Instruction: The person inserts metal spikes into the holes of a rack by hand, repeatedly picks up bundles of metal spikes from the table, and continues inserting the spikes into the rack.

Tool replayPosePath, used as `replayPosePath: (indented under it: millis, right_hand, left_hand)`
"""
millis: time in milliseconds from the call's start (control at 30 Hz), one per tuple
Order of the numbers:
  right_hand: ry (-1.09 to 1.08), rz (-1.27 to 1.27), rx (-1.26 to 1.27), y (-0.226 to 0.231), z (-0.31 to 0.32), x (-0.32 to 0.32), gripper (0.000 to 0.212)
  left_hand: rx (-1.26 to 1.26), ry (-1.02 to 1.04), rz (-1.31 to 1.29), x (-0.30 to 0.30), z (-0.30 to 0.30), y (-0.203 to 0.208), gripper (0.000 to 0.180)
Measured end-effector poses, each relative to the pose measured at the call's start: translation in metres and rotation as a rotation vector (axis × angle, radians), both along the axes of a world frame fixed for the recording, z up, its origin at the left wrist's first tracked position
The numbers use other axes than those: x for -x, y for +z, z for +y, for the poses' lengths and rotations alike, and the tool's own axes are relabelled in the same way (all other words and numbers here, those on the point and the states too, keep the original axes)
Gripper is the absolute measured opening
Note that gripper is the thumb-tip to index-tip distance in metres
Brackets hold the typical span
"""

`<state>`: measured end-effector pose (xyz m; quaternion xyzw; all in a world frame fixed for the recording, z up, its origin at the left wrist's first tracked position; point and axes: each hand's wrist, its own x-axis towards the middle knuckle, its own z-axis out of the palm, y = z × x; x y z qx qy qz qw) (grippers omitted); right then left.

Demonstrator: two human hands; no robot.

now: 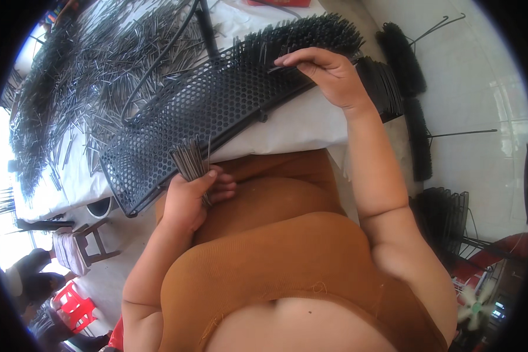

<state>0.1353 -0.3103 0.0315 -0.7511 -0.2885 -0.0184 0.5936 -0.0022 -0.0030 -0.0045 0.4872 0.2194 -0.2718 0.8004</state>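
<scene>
My left hand (pixel 190 196) is closed round a bundle of thin dark rods (pixel 189 161), which stand up out of the fist just in front of my body. A black perforated panel (pixel 185 114) with rows of round holes slants across the table before me. Over its right part, my right hand (pixel 328 70) is raised with the fingers pinched on a short dark rod (pixel 276 68); its tip is small and hard to make out. Densely packed dark rods (pixel 317 35) stand upright in the panel's far right part, beyond that hand.
A large heap of loose dark rods (pixel 105 70) covers the table's white sheet (pixel 287 132) at the left. More dark rods (pixel 381 85) lie at the right edge. Black brush-like pieces (pixel 402 58) with wire hooks lie beyond. A red stool (pixel 76 308) stands lower left, near a person.
</scene>
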Motion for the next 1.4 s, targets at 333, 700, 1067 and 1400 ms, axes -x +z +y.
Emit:
replayPosePath:
  millis: [333,700,1067,1400]
  right_hand:
    - [-0.343,-0.154,0.094,-0.004,0.023,0.005,0.016]
    - [-0.417,-0.161,0.136,-0.007,0.023,0.015,0.016]
    - [-0.177,-0.128,0.167,0.002,0.017,0.008,0.018]
    - [-0.499,-0.613,0.735,0.012,0.037,-0.014,0.024]
  left_hand:
    - [0.007,0.005,0.002,0.000,0.001,0.000,0.016]
    - [0.022,0.007,0.003,0.000,0.002,-0.001,0.015]
    - [0.025,0.013,0.011,0.001,0.002,-0.003,0.015]
    - [-0.001,-0.004,-0.009,0.002,0.003,-0.001,0.015]
